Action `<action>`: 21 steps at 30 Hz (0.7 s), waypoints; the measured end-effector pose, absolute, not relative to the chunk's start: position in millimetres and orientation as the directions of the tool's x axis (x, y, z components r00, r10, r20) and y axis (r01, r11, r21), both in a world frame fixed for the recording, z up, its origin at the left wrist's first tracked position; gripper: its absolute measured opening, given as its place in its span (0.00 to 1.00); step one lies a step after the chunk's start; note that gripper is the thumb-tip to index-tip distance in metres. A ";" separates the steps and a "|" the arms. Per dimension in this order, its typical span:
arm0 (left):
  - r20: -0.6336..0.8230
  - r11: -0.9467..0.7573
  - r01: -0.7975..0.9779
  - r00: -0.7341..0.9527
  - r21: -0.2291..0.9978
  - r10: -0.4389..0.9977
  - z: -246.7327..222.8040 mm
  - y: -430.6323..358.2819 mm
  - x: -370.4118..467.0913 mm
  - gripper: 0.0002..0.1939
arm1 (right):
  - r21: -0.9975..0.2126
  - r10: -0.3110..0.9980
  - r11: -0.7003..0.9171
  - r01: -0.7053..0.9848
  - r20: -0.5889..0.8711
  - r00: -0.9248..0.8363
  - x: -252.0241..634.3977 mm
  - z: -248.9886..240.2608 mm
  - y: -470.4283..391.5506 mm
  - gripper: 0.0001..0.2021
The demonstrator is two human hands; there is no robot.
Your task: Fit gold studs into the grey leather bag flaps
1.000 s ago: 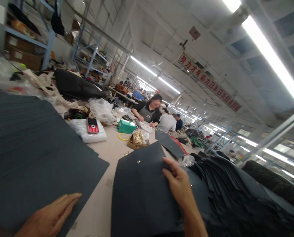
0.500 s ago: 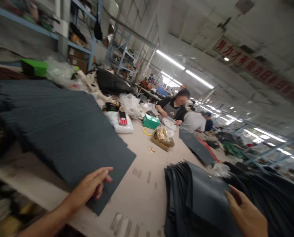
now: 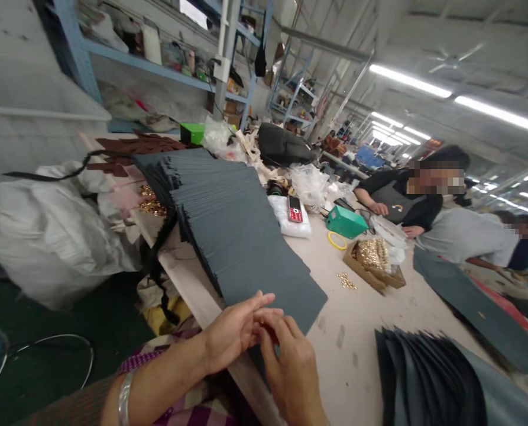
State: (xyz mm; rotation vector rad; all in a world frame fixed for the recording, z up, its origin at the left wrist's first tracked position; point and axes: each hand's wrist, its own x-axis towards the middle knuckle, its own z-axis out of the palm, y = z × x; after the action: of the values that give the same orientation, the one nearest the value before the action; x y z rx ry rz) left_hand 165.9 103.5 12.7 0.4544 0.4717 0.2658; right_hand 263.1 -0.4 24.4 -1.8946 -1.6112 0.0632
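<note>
My left hand (image 3: 239, 328) is held palm up over the near edge of a fanned stack of dark grey sheets (image 3: 250, 225), its fingers partly curled. My right hand (image 3: 290, 358) meets it, fingertips pinched together at the left palm and fingers. Whatever small thing lies between the fingers is too small to make out. At the lower right stands a second pile of dark sheets (image 3: 427, 373), touched by neither hand. Small gold pieces (image 3: 346, 281) lie on the table (image 3: 356, 337), beside a cardboard box (image 3: 370, 275) of gold parts.
Behind the stack are a red phone (image 3: 295, 210) on a white packet, a green box (image 3: 346, 222) and a yellow ring (image 3: 337, 240). A person (image 3: 414, 195) works across the table. White sacks (image 3: 55, 231) stand at the left.
My right hand has left the right-hand pile and come over to my left hand, where the fingers now meet. The view has swung left.
</note>
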 end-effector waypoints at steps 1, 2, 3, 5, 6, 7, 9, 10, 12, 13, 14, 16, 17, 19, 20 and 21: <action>-0.366 0.862 -0.151 0.860 0.485 0.356 11.1 103.3 163.9 0.25 | -0.485 0.897 -0.051 0.873 0.362 0.254 261.7 22.0 2.3 0.12; -0.354 0.854 -0.161 0.860 0.494 0.367 9.8 103.1 161.9 0.24 | -0.483 0.894 -0.054 0.874 0.367 0.258 261.1 19.7 4.0 0.11; -0.343 0.846 -0.169 0.860 0.506 0.377 8.8 103.0 160.1 0.25 | -0.487 0.891 -0.050 0.872 0.372 0.259 261.0 17.5 5.0 0.11; -0.333 0.829 -0.176 0.857 0.530 0.394 7.3 102.8 157.0 0.25 | -0.515 0.890 -0.028 0.857 0.378 0.256 261.2 13.5 5.8 0.11; -0.333 0.823 -0.176 0.853 0.541 0.401 6.7 102.8 155.8 0.26 | -0.536 0.892 -0.015 0.844 0.375 0.254 261.4 12.0 6.0 0.11; -0.335 0.818 -0.175 0.850 0.549 0.407 6.1 102.7 154.9 0.27 | -0.557 0.892 -0.004 0.830 0.374 0.255 261.6 10.9 6.2 0.11; -0.329 0.811 -0.179 0.849 0.557 0.413 4.5 101.9 153.8 0.32 | -0.592 0.885 0.003 0.806 0.376 0.273 261.9 9.9 6.7 0.10; -0.318 0.808 -0.189 0.851 0.558 0.418 3.6 101.2 153.7 0.34 | -0.605 0.880 0.001 0.797 0.379 0.287 262.2 9.7 7.0 0.09; -0.290 0.800 -0.218 0.853 0.558 0.435 1.0 98.5 154.2 0.38 | -0.616 0.866 -0.007 0.787 0.390 0.313 262.7 8.9 7.7 0.09; -0.278 0.795 -0.235 0.850 0.560 0.447 -0.8 96.6 154.9 0.39 | -0.614 0.857 -0.005 0.789 0.404 0.320 263.0 7.5 8.1 0.09; -0.269 0.787 -0.250 0.845 0.565 0.462 -2.8 94.5 155.8 0.38 | -0.603 0.849 0.010 0.797 0.426 0.312 263.1 5.1 8.4 0.09; -0.266 0.767 -0.271 0.828 0.581 0.493 -8.0 90.4 158.5 0.37 | -0.562 0.817 0.043 0.826 0.496 0.295 262.7 -3.2 9.5 0.09; -0.264 0.758 -0.277 0.821 0.590 0.506 -11.2 88.8 160.3 0.37 | -0.540 0.789 0.046 0.840 0.535 0.301 262.1 -9.1 10.4 0.09; -0.244 0.735 -0.296 0.812 0.610 0.530 -18.0 87.8 164.0 0.39 | -0.526 0.727 0.027 0.850 0.594 0.345 260.6 -22.7 13.3 0.09; -0.223 0.718 -0.306 0.812 0.625 0.540 -21.2 88.3 165.5 0.40 | -0.535 0.698 0.018 0.844 0.611 0.373 259.9 -29.2 15.2 0.09; -0.208 0.700 -0.307 0.811 0.644 0.546 -24.0 89.3 166.5 0.42 | -0.552 0.676 0.019 0.833 0.621 0.396 259.6 -35.0 17.2 0.10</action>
State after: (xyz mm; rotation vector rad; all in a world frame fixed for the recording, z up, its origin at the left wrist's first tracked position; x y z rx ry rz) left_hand 166.5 89.3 -24.0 0.6334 0.4049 0.4895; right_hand 259.6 17.2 -35.0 -1.7085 -1.3342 -0.2084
